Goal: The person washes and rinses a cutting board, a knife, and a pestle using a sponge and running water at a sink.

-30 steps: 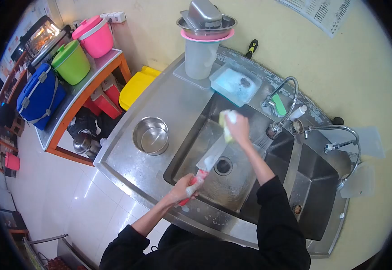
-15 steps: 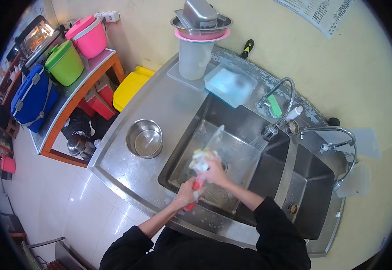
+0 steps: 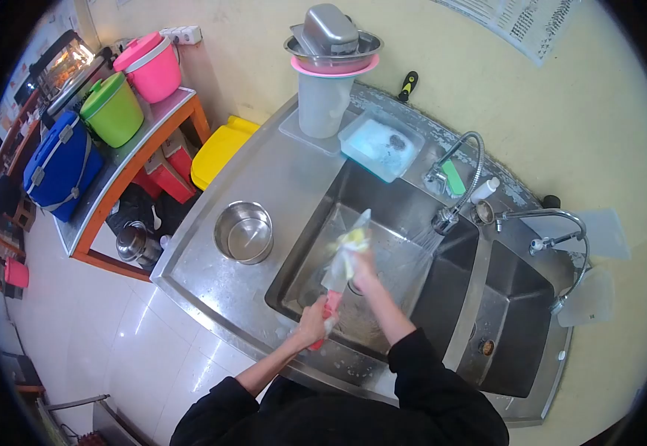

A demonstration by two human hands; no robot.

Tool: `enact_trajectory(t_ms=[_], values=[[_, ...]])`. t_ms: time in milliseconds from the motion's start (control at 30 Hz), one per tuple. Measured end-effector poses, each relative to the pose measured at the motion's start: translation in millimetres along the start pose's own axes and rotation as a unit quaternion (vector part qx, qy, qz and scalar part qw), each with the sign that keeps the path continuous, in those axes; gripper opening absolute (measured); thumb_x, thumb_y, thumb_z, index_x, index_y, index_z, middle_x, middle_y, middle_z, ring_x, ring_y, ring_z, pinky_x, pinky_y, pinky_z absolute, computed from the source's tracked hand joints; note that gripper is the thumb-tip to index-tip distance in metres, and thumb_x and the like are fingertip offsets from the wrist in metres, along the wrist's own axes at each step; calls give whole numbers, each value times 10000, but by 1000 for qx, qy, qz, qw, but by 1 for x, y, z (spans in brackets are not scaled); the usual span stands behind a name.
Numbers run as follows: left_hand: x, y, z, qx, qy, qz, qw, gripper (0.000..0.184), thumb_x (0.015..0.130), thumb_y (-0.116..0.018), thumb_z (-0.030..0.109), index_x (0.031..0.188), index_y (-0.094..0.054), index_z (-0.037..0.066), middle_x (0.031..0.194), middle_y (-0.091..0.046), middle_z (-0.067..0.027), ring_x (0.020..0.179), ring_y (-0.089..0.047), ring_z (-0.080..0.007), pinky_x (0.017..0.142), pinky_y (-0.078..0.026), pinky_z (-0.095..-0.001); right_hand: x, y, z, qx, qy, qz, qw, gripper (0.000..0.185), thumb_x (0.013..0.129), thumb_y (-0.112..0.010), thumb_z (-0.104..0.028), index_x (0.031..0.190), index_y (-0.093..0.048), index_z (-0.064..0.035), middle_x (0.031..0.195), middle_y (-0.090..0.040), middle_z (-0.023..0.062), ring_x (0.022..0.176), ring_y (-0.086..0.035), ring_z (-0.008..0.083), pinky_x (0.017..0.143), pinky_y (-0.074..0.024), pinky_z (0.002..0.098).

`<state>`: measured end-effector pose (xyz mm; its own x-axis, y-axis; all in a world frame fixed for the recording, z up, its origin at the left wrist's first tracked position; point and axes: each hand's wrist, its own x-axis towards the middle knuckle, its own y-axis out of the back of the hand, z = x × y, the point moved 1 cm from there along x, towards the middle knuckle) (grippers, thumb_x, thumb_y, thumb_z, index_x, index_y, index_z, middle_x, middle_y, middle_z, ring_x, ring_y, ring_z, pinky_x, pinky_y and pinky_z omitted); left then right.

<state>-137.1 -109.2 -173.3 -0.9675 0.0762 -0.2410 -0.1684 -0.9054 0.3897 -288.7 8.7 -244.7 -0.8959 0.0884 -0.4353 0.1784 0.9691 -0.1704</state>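
My left hand (image 3: 311, 325) is wrapped round the red handle of a knife (image 3: 335, 275), near the front edge of the large sink. White foam clings to that hand and the handle. The blade points away from me over the basin, with its tip showing beyond my right hand. My right hand (image 3: 365, 269) presses a foamy yellow-and-white sponge (image 3: 354, 239) against the blade; motion blurs it. The large sink basin (image 3: 316, 230) lies beneath both hands. Water sprays into it from the hose tap (image 3: 446, 219).
A round steel pot (image 3: 243, 232) stands on the counter left of the sink. Behind the basin sit a tub of suds (image 3: 383, 145) and a tall translucent container (image 3: 323, 104) with bowls stacked on top. A second tap (image 3: 580, 245) rises by the smaller basin (image 3: 516, 305).
My right hand and the sponge have slid away from the handle, toward the blade's tip, uncovering the lower blade. My left hand keeps hold of the handle. The view has shifted slightly.
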Motion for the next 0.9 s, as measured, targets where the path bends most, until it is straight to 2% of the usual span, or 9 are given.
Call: enact_trajectory(t_ms=[133, 233, 367, 433, 567, 633, 700, 733, 900], values=[[-26, 3, 7, -28, 40, -36, 998, 310, 770, -588, 261, 933, -471, 24, 650, -583, -169, 548, -600, -277, 497, -446, -380, 67, 27, -8, 4, 24, 28, 999, 340, 712, -595, -23, 1039, -501, -33, 945, -571, 75, 849, -556, 193, 742, -449, 312], [-34, 9, 14, -24, 32, -52, 998, 294, 782, -587, 252, 923, -464, 25, 620, -577, -150, 515, -595, -225, 459, -434, -364, 97, 31, -15, -97, 118, 98, 983, 304, 707, -578, -18, 1002, -508, -20, 863, -597, 106, 729, -599, 248, 649, -472, 375], [-39, 24, 3, -118, 96, -150, 977, 269, 804, -582, 236, 914, -454, 27, 656, -589, -96, 515, -571, -164, 436, -424, -332, 92, 33, -53, -422, 158, 189, 873, 421, 662, -564, -21, 1073, -472, -28, 926, -585, 202, 865, -571, 338, 729, -450, 408], [-30, 29, 8, -243, 130, -193, 942, 303, 816, -574, 216, 1014, -452, 22, 836, -590, -89, 698, -572, -142, 581, -451, -279, 60, 29, -77, -477, 218, 160, 836, 478, 659, -559, -26, 1122, -439, -34, 929, -574, 234, 888, -554, 368, 730, -446, 425], [-1, 17, 11, -442, 87, -182, 874, 460, 837, -556, 200, 1217, -361, 29, 1080, -534, -89, 910, -535, -138, 768, -449, -270, 3, 34, -81, -351, 381, 83, 851, 542, 670, -540, 6, 1191, -396, -37, 885, -602, 160, 815, -595, 292, 724, -461, 363], [9, 7, 16, -516, 105, -168, 833, 534, 848, -536, 196, 1300, -279, 72, 1191, -460, -76, 1029, -485, -156, 865, -410, -297, -19, 50, -63, -232, 206, -138, 941, 535, 689, -548, 20, 1201, -403, -33, 948, -589, 100, 847, -576, 192, 753, -449, 313], [25, -12, 6, -565, 128, -135, 804, 514, 851, -524, 192, 1300, -292, 95, 1207, -452, -67, 1054, -477, -161, 882, -401, -303, -69, 43, -59, -246, 35, -218, 944, 501, 711, -566, 12, 1189, -425, -34, 1030, -556, 65, 930, -530, 132, 801, -427, 285], [32, -23, 1, -535, 133, -135, 823, 440, 874, -475, 224, 1265, -340, 75, 1223, -449, -60, 1121, -443, -156, 918, -380, -311, -86, 41, -40, -203, 63, -219, 952, 474, 717, -576, -5, 1170, -442, -34, 1035, -556, 65, 940, -528, 134, 811, -423, 281], [38, -51, -11, -706, 197, -120, 670, 329, 894, -391, 261, 1161, -449, 78, 1066, -548, -67, 987, -528, -184, 862, -421, -330, -146, 42, -14, -181, 175, -211, 945, 444, 679, -636, -61, 1097, -492, -19, 1066, -548, 89, 981, -529, 191, 849, -406, 311]])
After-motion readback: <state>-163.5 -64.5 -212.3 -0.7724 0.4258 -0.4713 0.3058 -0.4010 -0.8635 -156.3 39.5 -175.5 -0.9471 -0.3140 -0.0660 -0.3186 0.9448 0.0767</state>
